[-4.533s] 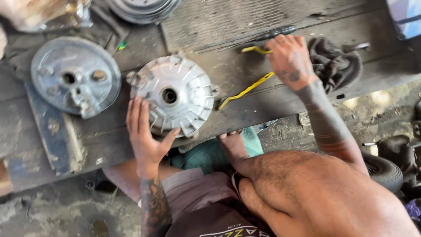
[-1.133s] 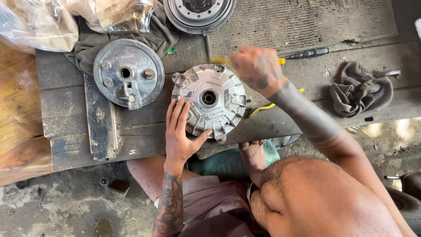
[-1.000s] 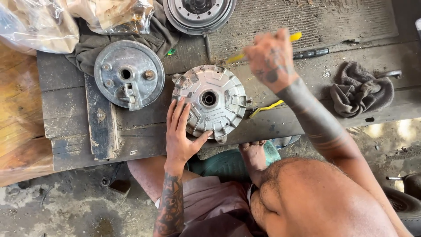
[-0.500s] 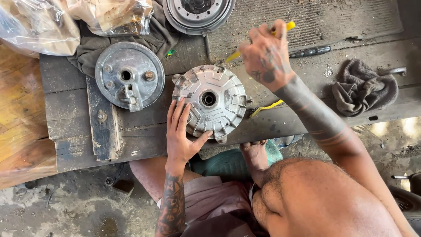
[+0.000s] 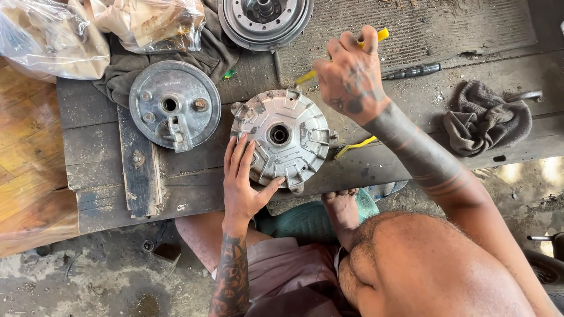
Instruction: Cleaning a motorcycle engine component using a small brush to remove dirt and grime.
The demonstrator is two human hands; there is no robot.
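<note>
Clearly the work in hand is on the round silver drum hub (image 5: pixel 281 136), which lies flat on the dark wooden bench (image 5: pixel 94 147) just in front of the person's knees, its centre bore facing up. The left hand (image 5: pixel 242 183) lies flat against the hub's near-left edge, fingers straight and close together on the ribbed face, thumb spread out along the lower rim, steadying it. The right hand (image 5: pixel 351 76) is lifted above the hub's far-right side, fingers curled shut around a yellow-handled tool (image 5: pixel 376 37); its yellow end sticks out past the knuckles, and a thin yellow length shows below the hand, but the working tip cannot be made out. A second yellow tool (image 5: pixel 355 147) lies on the bench just right of the hub.

Judging by this pose, the step is one of holding the hub still while the tool is brought to it. The next move seems to call for a firm downward press from the left palm so the hub cannot turn or slide, and a careful aim of the tool.

A grey brake plate (image 5: pixel 174 105) sits to the left, a crumpled rag (image 5: pixel 486 118) well to the right.
</note>
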